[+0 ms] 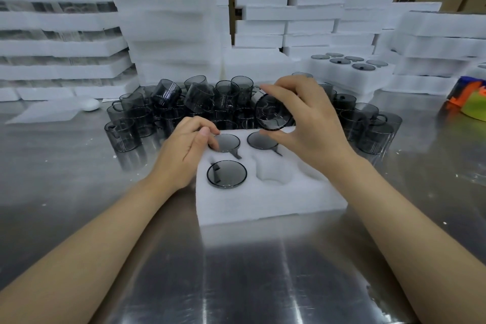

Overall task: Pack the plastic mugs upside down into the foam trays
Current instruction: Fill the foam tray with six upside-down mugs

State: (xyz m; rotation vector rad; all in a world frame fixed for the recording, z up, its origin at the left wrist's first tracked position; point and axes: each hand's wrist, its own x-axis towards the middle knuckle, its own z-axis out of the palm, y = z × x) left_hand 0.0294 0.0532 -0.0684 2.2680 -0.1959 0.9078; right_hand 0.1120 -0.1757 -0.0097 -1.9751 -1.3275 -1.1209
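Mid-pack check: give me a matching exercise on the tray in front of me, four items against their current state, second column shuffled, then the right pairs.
Items
1. lifted mug
2. far-left mug
3. near-left mug
4. near-middle pocket

States
A. empty, bare foam
B. seated base-up in the foam tray, no hand on it
C. tilted above the tray, gripped by the right hand
D. seated base-up, fingers of the left hand at its left rim

Pairs: 1-C, 2-D, 3-B, 4-A
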